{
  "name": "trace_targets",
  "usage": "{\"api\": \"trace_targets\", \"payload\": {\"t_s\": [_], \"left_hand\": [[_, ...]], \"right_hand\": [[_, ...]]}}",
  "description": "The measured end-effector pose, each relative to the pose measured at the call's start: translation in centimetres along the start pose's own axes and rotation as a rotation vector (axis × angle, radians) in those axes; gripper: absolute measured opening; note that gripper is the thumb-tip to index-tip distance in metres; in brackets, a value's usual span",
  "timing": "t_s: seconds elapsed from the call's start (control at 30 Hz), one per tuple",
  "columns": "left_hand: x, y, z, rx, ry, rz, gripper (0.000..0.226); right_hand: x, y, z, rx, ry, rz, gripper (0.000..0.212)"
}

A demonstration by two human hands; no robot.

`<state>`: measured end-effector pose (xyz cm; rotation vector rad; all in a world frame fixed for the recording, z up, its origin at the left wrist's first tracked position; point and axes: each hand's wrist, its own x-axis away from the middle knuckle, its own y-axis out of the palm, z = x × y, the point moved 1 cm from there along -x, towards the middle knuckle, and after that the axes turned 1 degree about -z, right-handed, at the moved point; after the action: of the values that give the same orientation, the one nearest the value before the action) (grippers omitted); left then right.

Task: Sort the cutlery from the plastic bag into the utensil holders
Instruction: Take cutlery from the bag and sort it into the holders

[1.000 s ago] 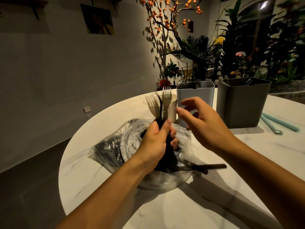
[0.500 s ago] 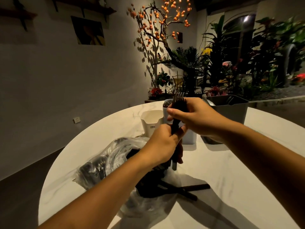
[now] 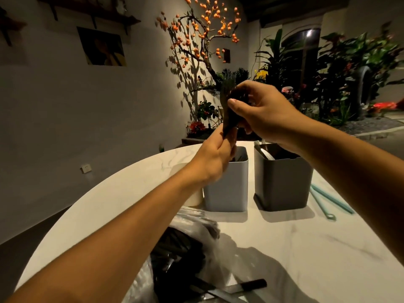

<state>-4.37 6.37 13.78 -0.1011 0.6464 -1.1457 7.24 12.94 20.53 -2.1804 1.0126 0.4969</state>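
Both hands' fingers grasp the black forks point(image 3: 229, 115): left hand point(image 3: 215, 158) below, right hand point(image 3: 261, 112) above, over the light grey holder point(image 3: 227, 184)

A dim café or restaurant corner, by the look of it: a round marble counter point(image 3: 306, 248) carries two utensil holders point(image 3: 227, 184), with an orange-berried ornamental tree point(image 3: 203, 33) at 12 o'clock. Dense potted plants point(image 3: 341, 79) fill 2 o'clock, and a picture point(image 3: 102, 47) hangs under shelves point(image 3: 87, 12) at 10 o'clock.
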Motion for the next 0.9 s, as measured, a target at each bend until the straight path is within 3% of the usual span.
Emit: {"api": "trace_targets", "payload": {"t_s": [0.2,0.3,0.4,0.57,0.73,0.83,0.9], "left_hand": [[-4.6,-1.1,-1.1,-0.196,0.036,-0.016,0.028],[-5.7,-0.7,-1.9,-0.267,0.045,-0.094,0.012],[-7.3,-0.3,-2.4,-0.290,-0.067,-0.013,0.012],[-7.1,-1.2,-2.9,-0.395,-0.118,-0.162,0.031],[-6.9,-2.3,-4.0,-0.206,-0.192,0.093,0.036],[-6.2,-2.4,-4.3,-0.302,-0.170,0.038,0.048],[-5.5,-2.2,-4.3,-0.357,-0.131,-0.016,0.052]], "right_hand": [[-2.6,-1.2,1.3,0.170,-0.114,0.017,0.006],[-3.7,-1.2,2.7,0.234,-0.101,-0.006,0.012],[-4.5,-0.8,4.7,0.286,-0.066,0.026,0.015],[-5.2,0.4,7.2,0.338,0.040,-0.034,0.016],[-4.6,1.9,9.0,0.435,0.219,-0.189,0.026],[-4.0,2.1,9.8,0.500,0.283,-0.210,0.042],[-3.8,1.6,9.7,0.479,0.251,-0.122,0.036]]}}
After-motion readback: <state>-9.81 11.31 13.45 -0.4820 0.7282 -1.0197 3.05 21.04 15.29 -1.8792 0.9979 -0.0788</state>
